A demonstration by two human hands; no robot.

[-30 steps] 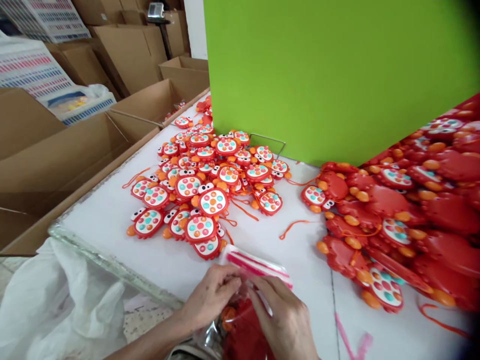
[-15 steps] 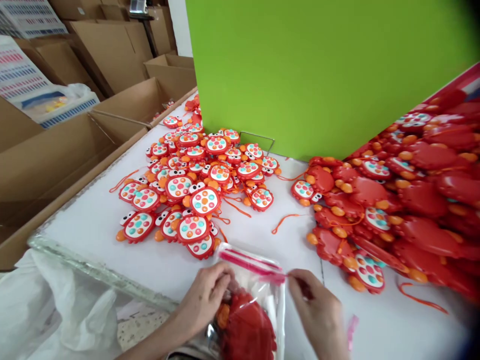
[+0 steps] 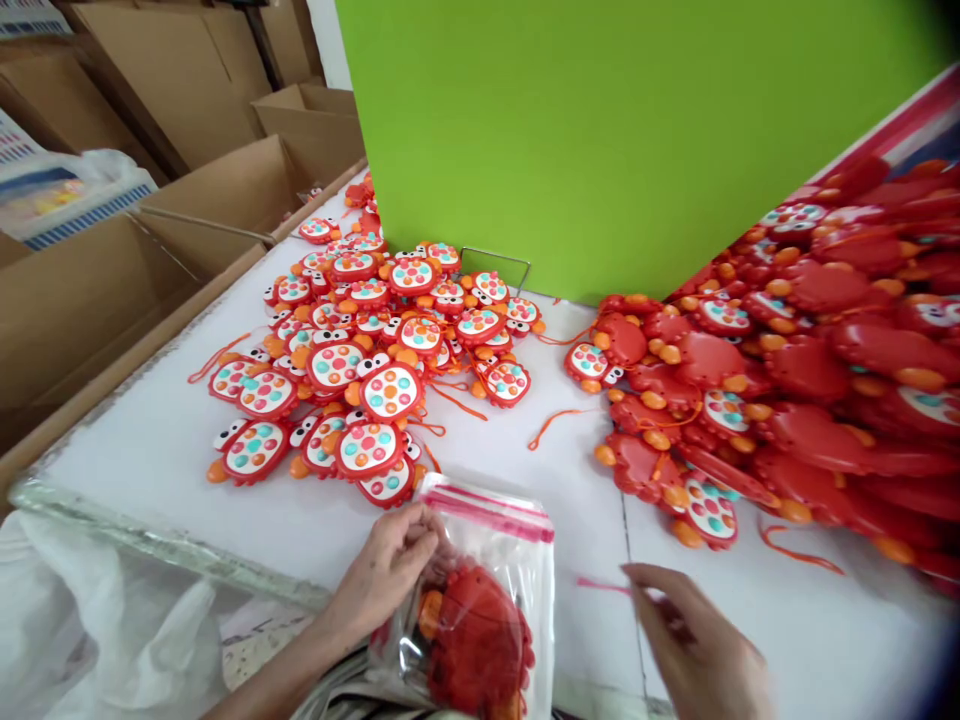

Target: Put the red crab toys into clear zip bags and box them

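My left hand [image 3: 394, 565] pinches the left edge of a clear plastic bag [image 3: 536, 600] with pink bands across its top. Inside the bag lies a red crab-shaped toy [image 3: 480, 640], back side up, with an orange claw showing. My right hand [image 3: 694, 635] is to the right of the bag, apart from it, thumb and finger closed on a thin pink strip [image 3: 604, 585] that trails leftward. Beyond the bag, several red crab toys [image 3: 367, 450] lie piled, dotted white faces up.
A bigger heap of red toys [image 3: 817, 440] fills the right side, many backs up. A green panel [image 3: 540, 140] stands behind. Loose orange cords [image 3: 551, 425] lie on the white table [image 3: 172, 420]. Open cardboard boxes [image 3: 97, 300] line the left edge, above white plastic sheeting [image 3: 105, 610].
My right hand has moved right, away from the bag's top corner, with the pink strip in its fingers. My left hand still holds the bag. The whole view has shifted slightly.
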